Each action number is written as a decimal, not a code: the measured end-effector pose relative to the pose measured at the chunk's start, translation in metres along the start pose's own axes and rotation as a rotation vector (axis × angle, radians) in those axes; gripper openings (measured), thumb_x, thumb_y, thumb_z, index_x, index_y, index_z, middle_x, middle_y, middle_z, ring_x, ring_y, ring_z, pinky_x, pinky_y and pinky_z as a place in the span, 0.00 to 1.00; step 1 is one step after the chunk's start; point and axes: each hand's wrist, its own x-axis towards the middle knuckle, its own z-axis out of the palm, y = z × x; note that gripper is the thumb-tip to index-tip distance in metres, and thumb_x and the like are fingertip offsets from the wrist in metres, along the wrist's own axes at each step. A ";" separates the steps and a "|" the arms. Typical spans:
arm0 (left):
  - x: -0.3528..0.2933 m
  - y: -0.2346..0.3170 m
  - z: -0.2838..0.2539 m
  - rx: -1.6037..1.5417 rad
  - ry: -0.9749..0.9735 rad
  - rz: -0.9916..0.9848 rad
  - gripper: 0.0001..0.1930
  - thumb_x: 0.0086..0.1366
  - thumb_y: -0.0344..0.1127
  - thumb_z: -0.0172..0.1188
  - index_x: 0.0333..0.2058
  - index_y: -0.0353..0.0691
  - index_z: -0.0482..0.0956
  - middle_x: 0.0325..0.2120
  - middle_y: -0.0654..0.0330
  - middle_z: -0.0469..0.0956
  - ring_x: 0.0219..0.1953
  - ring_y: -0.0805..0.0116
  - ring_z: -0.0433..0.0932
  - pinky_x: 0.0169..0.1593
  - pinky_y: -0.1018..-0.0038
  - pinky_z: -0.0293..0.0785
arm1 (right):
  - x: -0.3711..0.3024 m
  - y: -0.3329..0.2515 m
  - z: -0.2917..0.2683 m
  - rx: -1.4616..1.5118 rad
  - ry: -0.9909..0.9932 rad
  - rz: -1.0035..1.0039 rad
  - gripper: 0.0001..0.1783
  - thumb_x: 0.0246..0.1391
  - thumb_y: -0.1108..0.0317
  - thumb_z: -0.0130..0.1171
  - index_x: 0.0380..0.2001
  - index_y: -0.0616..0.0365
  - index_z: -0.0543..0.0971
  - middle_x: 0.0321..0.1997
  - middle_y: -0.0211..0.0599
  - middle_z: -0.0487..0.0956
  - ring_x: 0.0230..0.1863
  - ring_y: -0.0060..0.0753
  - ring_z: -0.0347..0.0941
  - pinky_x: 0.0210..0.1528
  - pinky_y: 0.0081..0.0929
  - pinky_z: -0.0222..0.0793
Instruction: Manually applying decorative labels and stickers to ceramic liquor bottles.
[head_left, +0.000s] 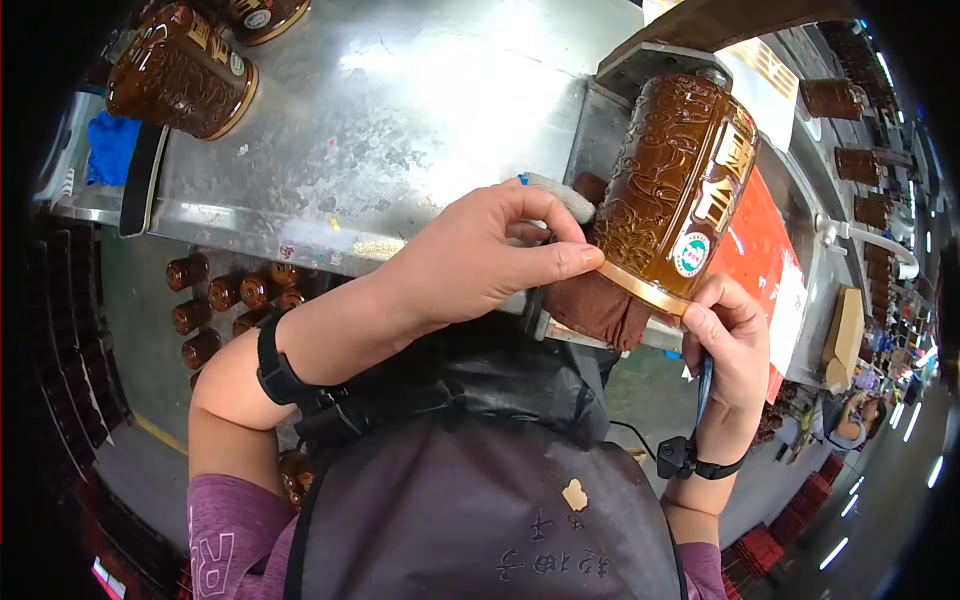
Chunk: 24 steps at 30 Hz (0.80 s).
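A glossy brown jar [655, 180] with raised relief and gold lettering lies tilted in front of me, held against a metal fixture [640, 70]. A gold band [640, 286] runs round its near end. My left hand [490, 250] pinches at the band's left end, thumb and forefinger together. On the right end of the band presses the thumb of my right hand [730, 325], its fingers curled. A thin dark-blue stick-like thing [705, 385] shows under the right palm; its kind is unclear. Brown cloth [595, 310] lies beneath the jar.
A metal table [400, 130] spans the front, with another brown jar [185, 75] at its far left. Several brown jars [255, 290] stand below the table edge. Red sheets [765, 250] lie right of the jar, beside a curved white pipe [880, 237]. Another person [850, 420] sits far right.
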 end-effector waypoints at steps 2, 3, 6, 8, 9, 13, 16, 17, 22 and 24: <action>0.000 0.000 0.000 0.007 0.000 -0.010 0.05 0.66 0.34 0.65 0.32 0.41 0.80 0.33 0.70 0.77 0.41 0.82 0.73 0.49 0.79 0.68 | 0.000 -0.001 0.000 -0.004 0.001 0.009 0.09 0.56 0.72 0.66 0.26 0.58 0.75 0.24 0.21 0.70 0.20 0.11 0.63 0.20 0.14 0.59; 0.001 -0.001 -0.001 0.004 -0.001 -0.010 0.05 0.66 0.34 0.65 0.32 0.41 0.80 0.33 0.70 0.77 0.41 0.82 0.73 0.49 0.79 0.68 | 0.000 -0.002 0.000 -0.006 0.002 0.017 0.09 0.56 0.72 0.66 0.26 0.58 0.75 0.24 0.22 0.70 0.20 0.11 0.63 0.20 0.13 0.59; 0.002 -0.002 -0.002 -0.017 -0.014 -0.013 0.05 0.66 0.34 0.65 0.32 0.40 0.80 0.33 0.70 0.77 0.41 0.81 0.73 0.49 0.79 0.68 | 0.000 -0.002 0.001 0.002 0.004 0.002 0.09 0.56 0.73 0.66 0.27 0.58 0.75 0.25 0.22 0.70 0.20 0.11 0.63 0.20 0.13 0.59; 0.002 -0.003 -0.003 -0.020 -0.018 -0.015 0.05 0.66 0.34 0.65 0.33 0.40 0.80 0.34 0.69 0.77 0.41 0.81 0.74 0.50 0.78 0.69 | -0.001 -0.002 0.001 0.008 -0.003 0.009 0.08 0.56 0.73 0.66 0.27 0.58 0.75 0.26 0.22 0.71 0.20 0.11 0.63 0.19 0.13 0.59; 0.002 -0.004 -0.004 -0.023 -0.017 -0.015 0.05 0.66 0.34 0.65 0.33 0.40 0.80 0.34 0.69 0.77 0.41 0.81 0.74 0.50 0.78 0.69 | -0.001 -0.003 0.001 0.017 -0.009 0.014 0.08 0.56 0.73 0.66 0.27 0.58 0.75 0.26 0.23 0.71 0.20 0.11 0.63 0.19 0.13 0.59; 0.004 -0.009 -0.006 0.032 0.028 0.033 0.05 0.67 0.33 0.64 0.34 0.40 0.80 0.36 0.68 0.78 0.42 0.81 0.74 0.49 0.78 0.69 | -0.001 -0.002 0.002 0.024 0.005 0.010 0.08 0.56 0.73 0.66 0.27 0.58 0.75 0.27 0.23 0.71 0.20 0.12 0.63 0.19 0.13 0.59; 0.001 -0.013 -0.008 0.197 0.177 0.184 0.04 0.66 0.32 0.63 0.36 0.40 0.80 0.37 0.66 0.79 0.43 0.77 0.74 0.50 0.77 0.70 | -0.001 -0.002 0.001 0.014 0.002 0.008 0.08 0.56 0.73 0.66 0.27 0.59 0.75 0.27 0.24 0.71 0.20 0.12 0.64 0.19 0.13 0.60; 0.000 -0.014 -0.008 0.348 0.283 0.296 0.04 0.65 0.31 0.64 0.37 0.40 0.81 0.38 0.64 0.80 0.43 0.74 0.75 0.49 0.76 0.70 | -0.001 -0.002 0.000 0.002 0.005 0.010 0.08 0.56 0.73 0.65 0.27 0.59 0.75 0.27 0.24 0.71 0.20 0.12 0.64 0.19 0.14 0.60; -0.021 -0.010 -0.005 1.222 0.186 1.180 0.17 0.57 0.29 0.65 0.46 0.45 0.84 0.44 0.61 0.81 0.48 0.64 0.77 0.47 0.73 0.76 | -0.003 -0.001 0.000 0.000 0.014 0.022 0.07 0.56 0.73 0.65 0.28 0.59 0.75 0.28 0.25 0.73 0.19 0.12 0.64 0.18 0.14 0.60; -0.024 -0.021 -0.001 1.378 0.058 1.294 0.18 0.58 0.29 0.62 0.49 0.44 0.83 0.44 0.58 0.80 0.50 0.63 0.77 0.43 0.76 0.79 | -0.003 0.000 0.001 0.006 0.036 0.023 0.08 0.56 0.73 0.66 0.29 0.59 0.75 0.30 0.26 0.74 0.19 0.13 0.64 0.18 0.13 0.59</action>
